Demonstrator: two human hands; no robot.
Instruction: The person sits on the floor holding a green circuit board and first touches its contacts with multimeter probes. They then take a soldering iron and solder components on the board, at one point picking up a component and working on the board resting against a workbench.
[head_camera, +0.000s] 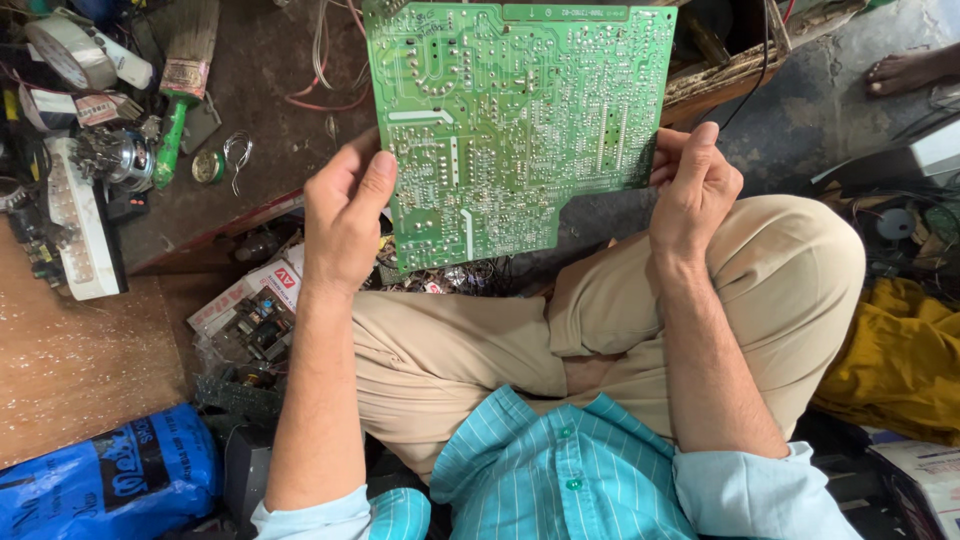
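Note:
A large green circuit board (520, 110) is held up in front of me, solder side facing me, with a notch cut out of its lower right corner. My left hand (345, 215) grips its left edge, thumb lying on the face. My right hand (692, 185) holds the right edge near the notch. Below the board are my crossed legs in beige trousers (460, 350).
A low wooden bench (90, 350) at left carries a white power strip (78, 225), a green-handled brush (178, 110), tape rolls and wire. Small circuit boards (262, 325) lie beside my knee. A blue bag (110, 480) sits lower left, yellow cloth (900, 360) at right, someone's bare foot (905, 70) upper right.

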